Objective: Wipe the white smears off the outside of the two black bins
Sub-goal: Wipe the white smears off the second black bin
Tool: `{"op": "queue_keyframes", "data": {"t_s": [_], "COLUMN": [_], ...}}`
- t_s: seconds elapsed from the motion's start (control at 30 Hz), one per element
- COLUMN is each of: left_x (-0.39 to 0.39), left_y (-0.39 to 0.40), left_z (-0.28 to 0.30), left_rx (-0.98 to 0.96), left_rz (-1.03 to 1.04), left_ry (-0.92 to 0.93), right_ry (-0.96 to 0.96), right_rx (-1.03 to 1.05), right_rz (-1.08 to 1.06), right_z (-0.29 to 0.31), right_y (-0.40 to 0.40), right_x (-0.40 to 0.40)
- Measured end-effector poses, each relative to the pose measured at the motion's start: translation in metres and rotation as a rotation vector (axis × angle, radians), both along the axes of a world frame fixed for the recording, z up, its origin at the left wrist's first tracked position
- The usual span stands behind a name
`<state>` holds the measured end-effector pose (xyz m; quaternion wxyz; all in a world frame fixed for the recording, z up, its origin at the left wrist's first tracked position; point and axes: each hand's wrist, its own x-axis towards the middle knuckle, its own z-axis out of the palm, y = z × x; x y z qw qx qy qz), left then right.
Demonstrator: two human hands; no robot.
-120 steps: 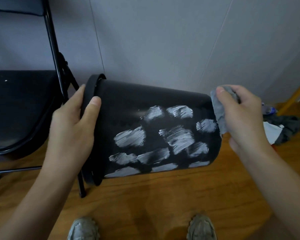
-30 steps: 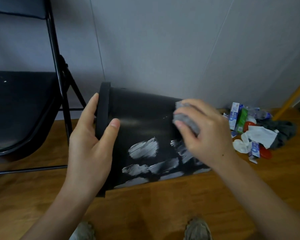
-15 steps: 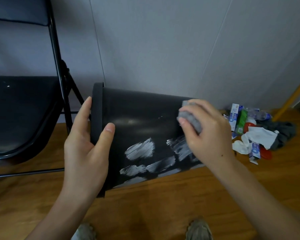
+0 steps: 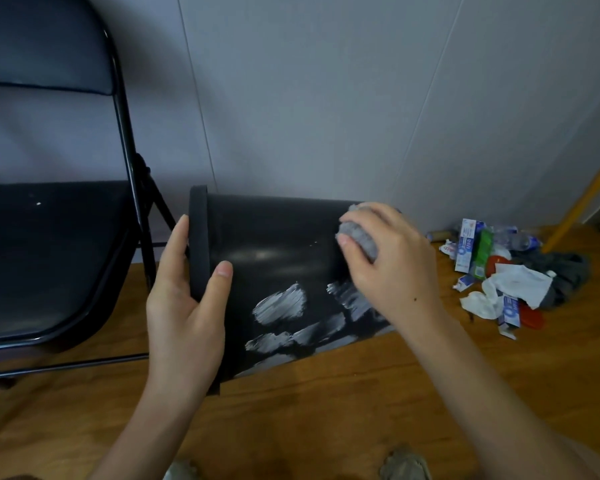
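Black bin (image 4: 278, 244): one, held on its side above the wooden floor (image 4: 326, 410), rim to the left, base to the right. Upper half of the facing wall is bare and glossy; white smears (image 4: 281, 304) remain on the lower half, one broad patch at centre and streaks below and to its right. Only this one bin is in view.

Folding chair (image 4: 49, 251): black, padded seat and metal frame, at the left, just behind the bin's rim.

Wall (image 4: 326, 98): pale grey panels with vertical seams, directly behind bin and chair.

Left hand (image 4: 184, 313): gripping the bin at its rim, thumb curled over the outer wall, fingers wrapped round the rim's edge.

Right hand (image 4: 392, 268): fingers closed round a bunched grey cloth (image 4: 359, 233), pressing it to the bin's wall near the base end, just above the right-hand smears.

Litter pile (image 4: 499, 271): on the floor by the wall, well to the right of the bin. Contents: blue-and-white cartons, a green packet, crumpled white paper, a red item, dark grey fabric, a clear plastic bottle.

Yellow pole (image 4: 582, 199): leaning at the far right edge, its lower end near the litter.

Shoes (image 4: 404, 464): two toes at the bottom edge, blurred.
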<state>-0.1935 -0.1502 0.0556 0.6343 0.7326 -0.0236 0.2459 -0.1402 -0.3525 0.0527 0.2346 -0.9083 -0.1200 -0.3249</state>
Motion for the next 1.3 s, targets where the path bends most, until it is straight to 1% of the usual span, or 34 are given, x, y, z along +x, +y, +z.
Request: {"op": "queue_keyframes", "data": {"t_s": [0.07,0.17,0.27,0.37,0.43,0.5,0.6,0.67,0.7,0.83,0.87,0.9,0.97,1.03,1.1,1.2,1.3], "left_x": [0.002,0.007,0.014,0.026,0.033,0.037,0.036,0.035,0.035,0.039,0.04,0.04,0.039,0.038,0.039,0.04,0.038], "left_y": [0.0,0.001,0.002,0.005,0.006,0.007,0.008,0.008,0.009,0.015,0.017,0.018,0.019,0.017,0.016,0.019,0.022], "left_z": [0.009,0.025,0.043,0.058,0.065,0.068,0.062,0.058,0.056,0.046,0.045,0.044,0.042,0.039,0.037,0.034,0.034], "left_rx": [-0.011,0.011,0.043,0.057,0.068,0.066,0.067,0.073,0.073,0.084,0.092,0.099,0.114,0.108,0.115,0.12,0.108], "left_rz": [0.003,-0.009,-0.034,-0.051,-0.049,-0.044,-0.034,-0.026,-0.021,-0.006,-0.004,-0.002,-0.015,-0.034,-0.042,-0.035,-0.028], "left_ry": [0.008,0.005,-0.021,-0.052,-0.079,-0.109,-0.124,-0.111,-0.104,-0.088,-0.083,-0.075,-0.07,-0.065,-0.07,-0.067,-0.069], "right_ry": [0.018,-0.049,-0.146,-0.229,-0.229,-0.196,-0.138,-0.133,-0.146,-0.192,-0.191,-0.179,-0.134,-0.114,-0.142,-0.208,-0.229], "right_rx": [0.037,0.071,0.077,0.024,0.028,0.077,0.155,0.148,0.133,-0.017,-0.023,0.001,0.069,0.078,0.062,-0.002,-0.043], "right_rz": [-0.056,-0.106,-0.039,0.059,0.075,0.02,-0.121,-0.171,-0.155,0.075,0.094,0.074,-0.039,-0.126,-0.089,0.048,0.075], "right_z": [0.006,0.012,0.024,0.037,0.044,0.048,0.046,0.04,0.038,0.03,0.028,0.027,0.026,0.026,0.025,0.024,0.023], "right_y": [-0.004,0.007,0.031,0.048,0.044,0.029,0.006,0.006,0.013,0.044,0.042,0.037,0.025,0.022,0.035,0.057,0.05], "right_x": [0.004,0.005,0.003,0.008,0.017,0.026,0.033,0.033,0.033,0.024,0.025,0.027,0.033,0.037,0.035,0.025,0.028]}}
